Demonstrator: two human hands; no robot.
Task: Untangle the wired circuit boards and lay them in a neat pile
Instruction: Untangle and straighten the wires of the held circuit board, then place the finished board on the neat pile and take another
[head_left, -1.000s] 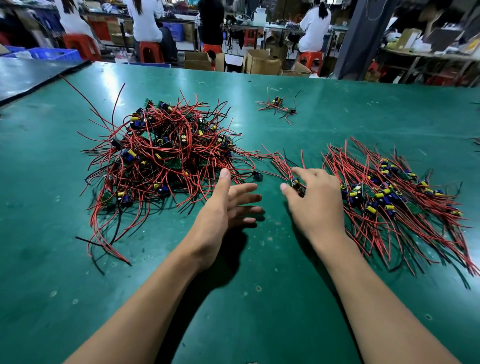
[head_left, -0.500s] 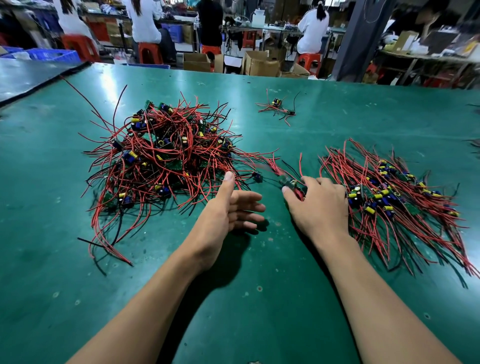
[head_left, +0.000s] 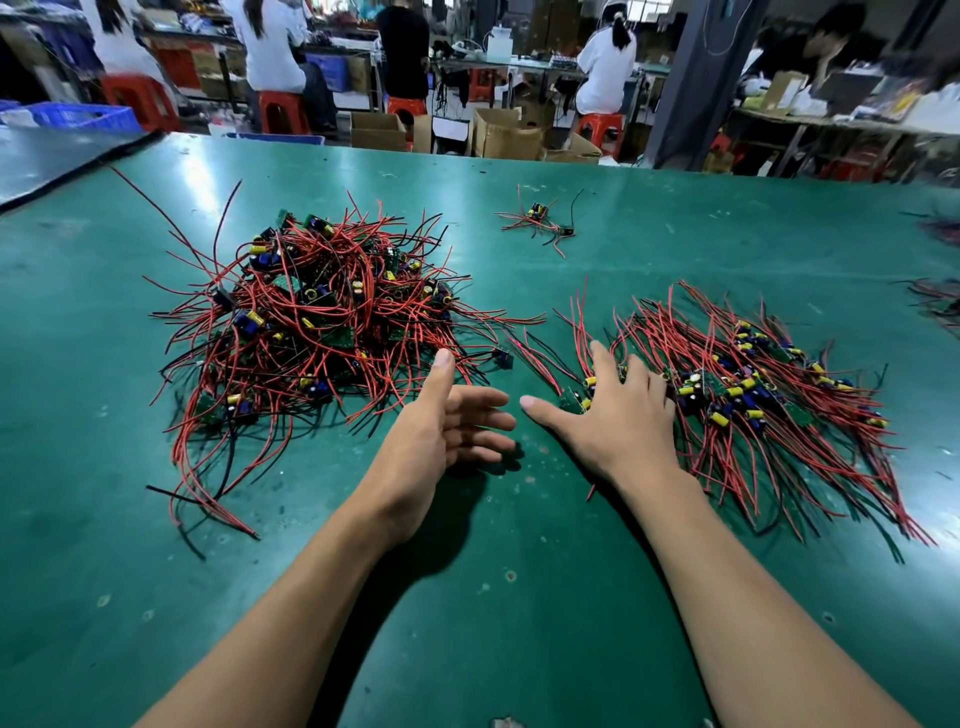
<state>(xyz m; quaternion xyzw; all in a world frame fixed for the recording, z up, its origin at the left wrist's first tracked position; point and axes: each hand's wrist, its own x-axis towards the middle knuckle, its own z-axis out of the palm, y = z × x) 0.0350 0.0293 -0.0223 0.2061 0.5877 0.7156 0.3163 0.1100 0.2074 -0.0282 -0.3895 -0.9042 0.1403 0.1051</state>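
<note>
A tangled heap of small green circuit boards with red and black wires lies on the left of the green table. To the right, a flatter pile of boards has its wires fanned out in line. My right hand lies flat with spread fingers on this pile's left edge, pressing on a wired board between thumb and index finger. Just right of the heap, my left hand rests on its edge, fingers relaxed, thumb up, holding nothing. One loose board lies between the two piles.
A small separate cluster of wired boards lies farther back in the middle of the table. More wires show at the table's right edge. Beyond the far edge are cardboard boxes, red stools and seated people.
My right hand has slid to the right with a wired board, drawing it out of the heap's fringe onto the left edge of the flat pile. The left hand has barely moved.
</note>
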